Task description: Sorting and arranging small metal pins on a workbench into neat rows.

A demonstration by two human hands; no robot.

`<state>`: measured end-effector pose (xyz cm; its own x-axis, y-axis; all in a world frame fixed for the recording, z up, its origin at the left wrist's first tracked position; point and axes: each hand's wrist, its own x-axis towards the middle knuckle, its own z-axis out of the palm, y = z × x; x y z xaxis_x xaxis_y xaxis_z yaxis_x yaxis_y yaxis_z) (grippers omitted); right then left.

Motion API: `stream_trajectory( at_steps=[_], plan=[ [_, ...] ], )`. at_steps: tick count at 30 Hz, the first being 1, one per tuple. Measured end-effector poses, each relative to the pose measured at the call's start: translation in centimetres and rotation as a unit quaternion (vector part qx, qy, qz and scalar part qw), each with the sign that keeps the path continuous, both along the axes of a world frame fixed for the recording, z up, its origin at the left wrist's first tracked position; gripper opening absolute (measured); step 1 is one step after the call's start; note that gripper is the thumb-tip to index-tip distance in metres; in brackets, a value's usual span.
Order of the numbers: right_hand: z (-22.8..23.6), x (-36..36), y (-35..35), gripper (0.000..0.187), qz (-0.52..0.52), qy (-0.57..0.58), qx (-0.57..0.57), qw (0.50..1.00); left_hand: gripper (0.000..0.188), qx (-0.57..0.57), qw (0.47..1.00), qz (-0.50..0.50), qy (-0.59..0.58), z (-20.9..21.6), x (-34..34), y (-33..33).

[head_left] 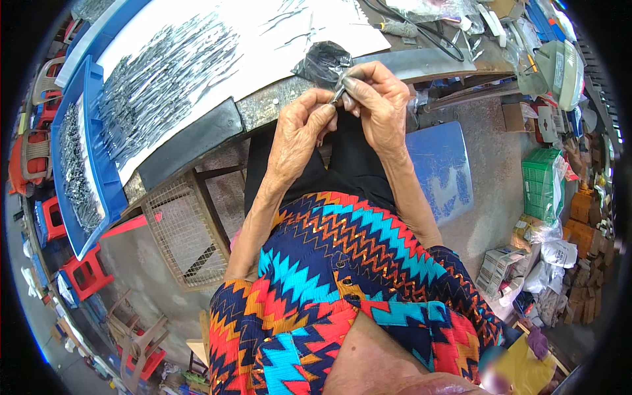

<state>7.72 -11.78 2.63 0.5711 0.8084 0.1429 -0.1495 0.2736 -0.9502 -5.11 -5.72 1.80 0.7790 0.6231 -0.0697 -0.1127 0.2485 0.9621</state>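
My left hand (301,128) and my right hand (376,99) meet over the near edge of a metal-topped workbench (263,108). Between their fingertips they pinch a small grey metal part (340,87), both hands closed on it. Just beyond it lies a black plastic bag (322,60) with small metal pieces. On a white sheet (263,39) to the left, many thin silvery metal tools (164,79) lie spread in a heap. My patterned zigzag shirt fills the lower middle of the view.
A blue tray (99,197) at the left holds more metal pieces. A wire mesh panel (178,237) stands under the bench. A blue stool (441,164), green crate (543,181), cardboard boxes and bags sit at the right; red stools (85,270) at the left.
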Motion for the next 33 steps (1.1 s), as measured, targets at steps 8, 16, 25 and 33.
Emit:
stream_trajectory(
  at_steps=[8, 16, 25, 33],
  plan=[
    [0.5, 2.6, 1.6, 0.012, 0.097, -0.043, -0.059, 0.993, 0.014, 0.126, 0.988, 0.074, 0.058, 0.4, -1.1, 0.8],
    [-1.3, 3.3, 4.6, 0.014, -0.053, -0.564, -0.109, 0.817, 0.011, 0.389, 0.874, 0.219, 0.191, 1.2, -4.4, 3.9],
    [-0.6, 2.6, 5.8, 0.010, -0.030, -0.703, -0.210, 0.679, 0.010, 0.548, 0.747, 0.291, 0.238, 0.2, -6.4, 7.4],
    [-0.1, 2.6, 5.9, 0.010, -0.010, -0.731, -0.215, 0.647, 0.011, 0.631, 0.653, 0.308, 0.284, 0.1, -5.1, 12.9]
  ],
)
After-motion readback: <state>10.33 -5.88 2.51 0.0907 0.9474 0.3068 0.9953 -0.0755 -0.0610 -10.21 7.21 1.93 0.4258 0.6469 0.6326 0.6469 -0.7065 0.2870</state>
